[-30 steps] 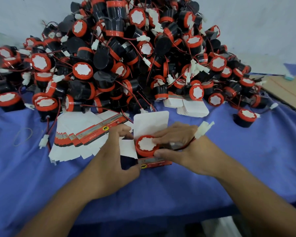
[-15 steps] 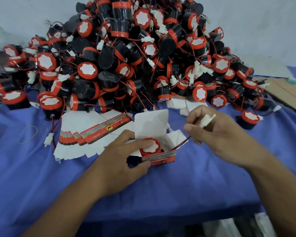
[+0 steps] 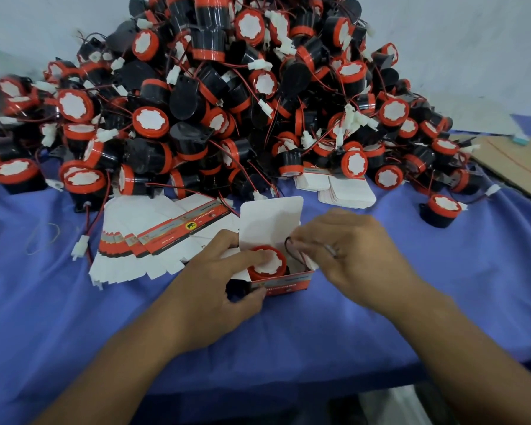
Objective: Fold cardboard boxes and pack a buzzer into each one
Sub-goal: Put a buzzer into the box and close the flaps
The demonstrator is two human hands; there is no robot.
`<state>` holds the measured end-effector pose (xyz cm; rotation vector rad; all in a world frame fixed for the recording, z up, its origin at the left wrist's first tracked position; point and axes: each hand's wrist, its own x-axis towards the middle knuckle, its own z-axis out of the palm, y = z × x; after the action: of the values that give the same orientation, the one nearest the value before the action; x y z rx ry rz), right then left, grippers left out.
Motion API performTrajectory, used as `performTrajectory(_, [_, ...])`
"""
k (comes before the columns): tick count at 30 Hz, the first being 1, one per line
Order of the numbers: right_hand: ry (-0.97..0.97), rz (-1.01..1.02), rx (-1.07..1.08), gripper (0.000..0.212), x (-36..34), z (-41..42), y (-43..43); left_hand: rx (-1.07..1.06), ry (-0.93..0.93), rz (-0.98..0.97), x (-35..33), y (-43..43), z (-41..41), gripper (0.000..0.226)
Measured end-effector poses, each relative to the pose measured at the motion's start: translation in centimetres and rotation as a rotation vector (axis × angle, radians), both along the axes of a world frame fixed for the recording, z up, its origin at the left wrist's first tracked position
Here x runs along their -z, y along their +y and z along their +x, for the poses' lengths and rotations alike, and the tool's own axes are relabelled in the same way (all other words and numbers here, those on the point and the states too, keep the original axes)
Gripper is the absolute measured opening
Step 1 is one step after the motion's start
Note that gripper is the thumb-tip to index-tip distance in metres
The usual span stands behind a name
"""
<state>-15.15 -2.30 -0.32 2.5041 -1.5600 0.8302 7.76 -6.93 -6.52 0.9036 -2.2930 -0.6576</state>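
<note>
At the far left a rubber band [image 3: 42, 237] lay on the blue cloth [image 3: 442, 286], and just right of it my fanned stack of flat box blanks [image 3: 154, 240] waited below the heap of buzzers [image 3: 227, 102]. My left hand [image 3: 209, 289] clamped the box [image 3: 288, 282]: thumb against its near front corner, forefinger laid across the white face of the buzzer [image 3: 267, 262], which sat in the box with its red rim above the walls. The lid flap [image 3: 270, 222] stood upright behind it. To the right, my right hand [image 3: 356, 256] had fingertips pinched together on the buzzer's wire [image 3: 286, 244], looped over the gap beside the buzzer; I could not see the connector on its end. I judged the wire to be the trouble. If I let it go before it lay below the rim, it would spring up and get caught under the lid, or hold the lid off. Pushing it down hard could tip the buzzer or bulge the thin side wall, and if my thumb slackened the light box would slide on the cloth. Further right a lone buzzer [image 3: 439, 210] sat well apart.
</note>
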Motion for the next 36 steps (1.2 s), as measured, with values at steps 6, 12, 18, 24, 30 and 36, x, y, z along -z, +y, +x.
performTrajectory(6, [0.133, 0.163, 0.05, 0.017, -0.5, 1.7, 0.4, 0.0, -0.013, 0.026, 0.0, -0.1, 0.0, 0.049])
performTrajectory(12, [0.246, 0.38, 0.028, 0.019, -1.0, 2.0, 0.7, 0.012, -0.002, 0.007, -0.1, 0.0, -0.1, 0.051])
performTrajectory(18, [0.111, 0.419, 0.069, 0.016, -0.9, 1.8, 0.3, 0.013, -0.006, -0.02, -0.1, 0.3, -0.3, 0.05])
performTrajectory(24, [-0.416, 0.607, 0.261, 0.019, -0.4, 0.7, -0.4, -0.004, 0.008, -0.026, -0.1, 0.3, -0.3, 0.048])
performTrajectory(30, [-0.626, 0.657, 0.311, 0.019, 0.7, 0.7, -0.5, -0.02, 0.043, 0.018, -0.2, 0.3, -0.6, 0.046])
performTrajectory(36, [-0.745, 0.644, 0.452, 0.021, 1.1, 1.2, -0.6, -0.248, 0.35, -0.032, -0.6, 0.6, -1.8, 0.051])
